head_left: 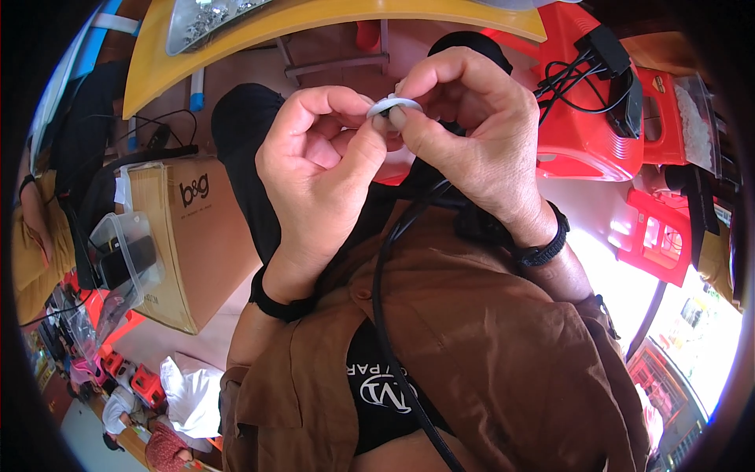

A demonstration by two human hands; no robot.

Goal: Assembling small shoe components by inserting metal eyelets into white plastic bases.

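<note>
A small white disc-like piece, seen nearly edge-on, is held up between my two hands over my lap. My left hand pinches its left side between thumb and fingertips. The thumb and forefinger of my right hand close on the right side. A small dark part shows just under the white rim, by the thumb tips. The fingertips cover much of the piece, so its exact kind cannot be made out.
A yellow table curves ahead, bearing a tray of small metal parts. To the right, a red stool carries a black box with cables. At left stands a cardboard box beside a clear plastic container. Other people sit nearby.
</note>
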